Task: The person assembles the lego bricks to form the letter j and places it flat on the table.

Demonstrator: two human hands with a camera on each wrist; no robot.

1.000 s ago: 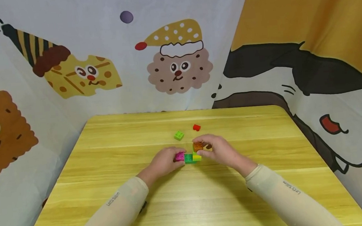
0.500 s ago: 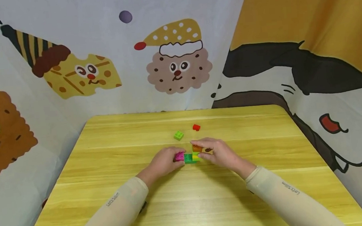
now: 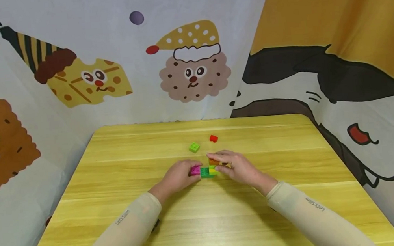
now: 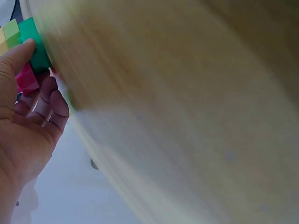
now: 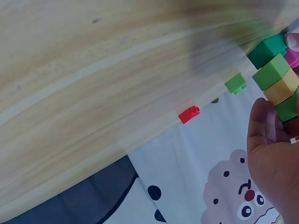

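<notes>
In the head view, the left hand (image 3: 178, 176) grips the pink brick (image 3: 195, 170) at the left end of a joined block build. A dark green brick (image 3: 205, 172) lies right of the pink one. The right hand (image 3: 239, 167) pinches the right end of the build, where an orange brick (image 3: 214, 161) tops a stack. The right wrist view shows a light green brick (image 5: 272, 73), a yellow brick (image 5: 282, 87) and another green one stacked beneath the orange brick. The left thumb rests against the dark green brick (image 4: 35, 45) in the left wrist view.
Beyond the hands, a loose lime green brick (image 3: 194, 147) and a small red brick (image 3: 214, 138) lie on the wooden table (image 3: 206, 221). A cartoon-printed cloth (image 3: 102, 25) hangs behind the table and along its sides.
The right hand has shifted slightly left and down at the stack, and its fingers now cover more of the orange brick. The left hand has stayed in place on the pink brick.
</notes>
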